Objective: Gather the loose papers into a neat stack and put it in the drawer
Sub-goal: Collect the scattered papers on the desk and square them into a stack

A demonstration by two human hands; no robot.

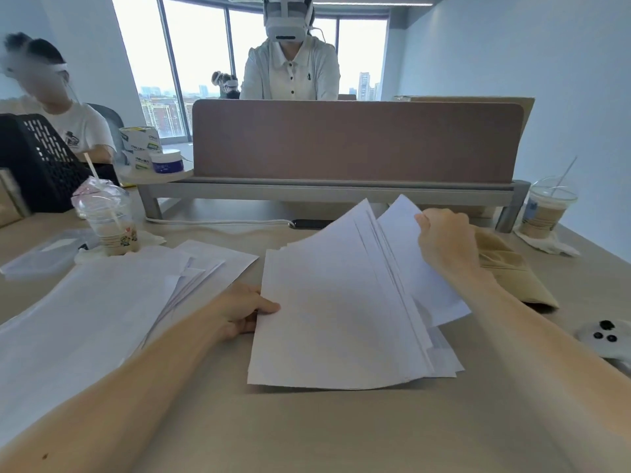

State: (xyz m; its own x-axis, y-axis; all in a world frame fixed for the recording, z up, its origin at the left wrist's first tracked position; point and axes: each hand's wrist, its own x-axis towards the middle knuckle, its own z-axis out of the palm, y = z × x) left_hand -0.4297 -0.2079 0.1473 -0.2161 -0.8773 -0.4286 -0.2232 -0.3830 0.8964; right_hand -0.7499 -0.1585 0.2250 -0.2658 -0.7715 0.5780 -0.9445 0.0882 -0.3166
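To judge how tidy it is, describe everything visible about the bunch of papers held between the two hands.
The bunch of papers is plain white sheets, fanned unevenly with staggered right edges, not squared. It tilts up away from the person over the beige desk. The left hand pinches its left edge, thumb on top; the right hand grips the raised far-right sheets.

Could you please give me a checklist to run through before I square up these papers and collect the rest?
1. Grip of left hand on held bundle: ok, it pinches the left edge.
2. Grip of right hand: ok, it holds the far right sheets.
3. Edges aligned: not ok, sheets fan out on the right.
4. Everything gathered: not ok, spread papers lie on the table at left.
5. Clearance from drink cup: cannot tell, it stands near their far edge.
6. State of drawer: cannot tell, not in view.
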